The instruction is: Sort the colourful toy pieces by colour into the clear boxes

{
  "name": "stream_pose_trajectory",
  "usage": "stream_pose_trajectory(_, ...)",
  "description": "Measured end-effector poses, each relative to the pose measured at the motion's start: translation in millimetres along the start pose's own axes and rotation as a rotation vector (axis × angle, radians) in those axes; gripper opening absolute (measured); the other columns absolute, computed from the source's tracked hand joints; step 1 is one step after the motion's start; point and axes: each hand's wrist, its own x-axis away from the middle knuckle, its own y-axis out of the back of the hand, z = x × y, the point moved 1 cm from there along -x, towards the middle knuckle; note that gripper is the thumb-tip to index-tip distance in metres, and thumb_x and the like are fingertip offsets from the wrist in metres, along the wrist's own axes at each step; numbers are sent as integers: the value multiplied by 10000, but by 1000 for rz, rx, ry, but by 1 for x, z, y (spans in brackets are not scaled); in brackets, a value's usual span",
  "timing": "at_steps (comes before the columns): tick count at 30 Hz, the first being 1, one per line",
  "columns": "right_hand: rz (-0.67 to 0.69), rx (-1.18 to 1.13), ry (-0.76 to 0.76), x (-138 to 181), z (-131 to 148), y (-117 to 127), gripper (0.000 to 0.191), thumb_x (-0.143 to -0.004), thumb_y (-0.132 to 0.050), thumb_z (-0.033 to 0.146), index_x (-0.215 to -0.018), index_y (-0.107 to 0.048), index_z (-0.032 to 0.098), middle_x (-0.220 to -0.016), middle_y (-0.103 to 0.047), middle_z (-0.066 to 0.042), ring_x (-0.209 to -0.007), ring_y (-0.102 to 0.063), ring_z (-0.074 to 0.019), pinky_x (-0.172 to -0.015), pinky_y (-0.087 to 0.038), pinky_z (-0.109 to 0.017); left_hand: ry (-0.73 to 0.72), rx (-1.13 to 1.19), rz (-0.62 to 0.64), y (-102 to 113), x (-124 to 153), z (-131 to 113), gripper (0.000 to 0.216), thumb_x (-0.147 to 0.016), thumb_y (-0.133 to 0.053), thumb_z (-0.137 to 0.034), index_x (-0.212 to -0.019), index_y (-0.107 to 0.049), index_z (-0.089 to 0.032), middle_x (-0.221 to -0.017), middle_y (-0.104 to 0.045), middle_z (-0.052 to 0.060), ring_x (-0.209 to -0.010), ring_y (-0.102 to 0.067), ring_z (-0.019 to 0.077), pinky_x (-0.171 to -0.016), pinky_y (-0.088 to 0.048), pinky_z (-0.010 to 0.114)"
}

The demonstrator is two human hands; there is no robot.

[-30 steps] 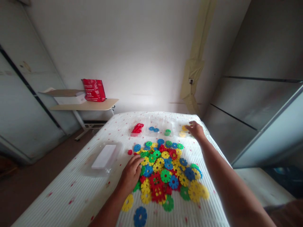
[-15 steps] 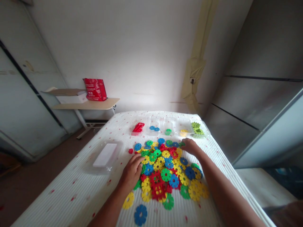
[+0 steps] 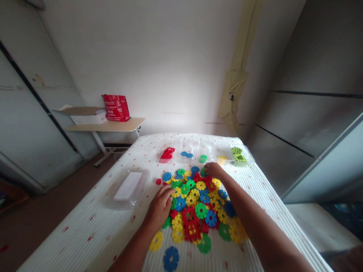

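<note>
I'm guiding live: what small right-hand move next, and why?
Probably close the right hand on the green notched disc nearest it: it's at the far edge of the pile, and a similar green piece sits in the clear tray beyond.

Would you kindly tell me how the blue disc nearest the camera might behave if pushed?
The blue disc looks thin, so it is probably light. Lying flat on the ribbed cover, it would likely slide or catch rather than roll.

Red bag (image 3: pixel 117 108) beside white box (image 3: pixel 89 119) on side table (image 3: pixel 132 124); socket (image 3: pixel 232 97) on wall (image 3: pixel 170 68).
</note>
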Motion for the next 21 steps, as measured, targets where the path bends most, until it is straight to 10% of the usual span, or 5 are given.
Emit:
stream_pose_trajectory(12,31,-51,7,4,-1,-1,147,-617,-647,205,-758,-630,165,-699,-633,3,-609,-526,-109,-495,-316,-189,-18,2,-14,0,0,-1,322,-817,-397,-167,-1014,-649,-207,-1168,-584,69,-1092,-560,185,-964,-459,346)
stream_pose_trajectory(21,-219,-198,-32,-10,17,53,182,-729,-585,258,-885,-601,165,-777,-659,-19,-655,-575,-117,-565,-391,-198,-20,30,2,3,0,-4,324,-811,-403,-149,-1009,-654,-201,-1168,-585,72,-1094,-558,187,-968,-455,352)
